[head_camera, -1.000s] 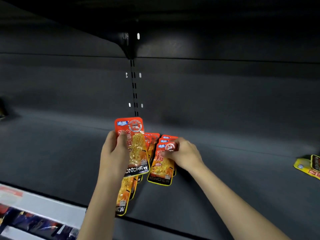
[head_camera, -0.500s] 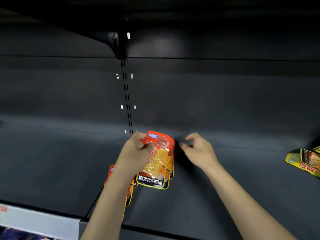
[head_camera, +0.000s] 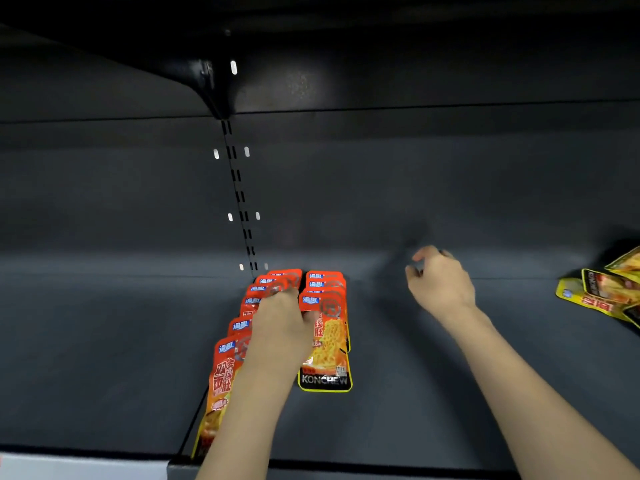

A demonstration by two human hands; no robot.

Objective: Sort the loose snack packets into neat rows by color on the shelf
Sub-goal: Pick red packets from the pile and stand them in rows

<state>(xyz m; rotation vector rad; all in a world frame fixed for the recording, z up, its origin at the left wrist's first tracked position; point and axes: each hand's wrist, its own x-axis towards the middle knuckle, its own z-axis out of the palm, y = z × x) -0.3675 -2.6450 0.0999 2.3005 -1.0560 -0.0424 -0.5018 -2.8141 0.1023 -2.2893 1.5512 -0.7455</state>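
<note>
On the dark shelf (head_camera: 104,358), centre: left hand (head_camera: 280,327) rests over two rows of overlapping red snack packets, its fingers on the top edge of the front packet (head_camera: 325,344) of the right row; grasp not discernible. Left row (head_camera: 239,341) runs back to the wall. Right hand (head_camera: 440,285) hovers unladen, fingers loosely curled. Far right: loose yellow packets (head_camera: 602,292).

Slotted upright (head_camera: 239,188) and bracket (head_camera: 204,77) behind.
</note>
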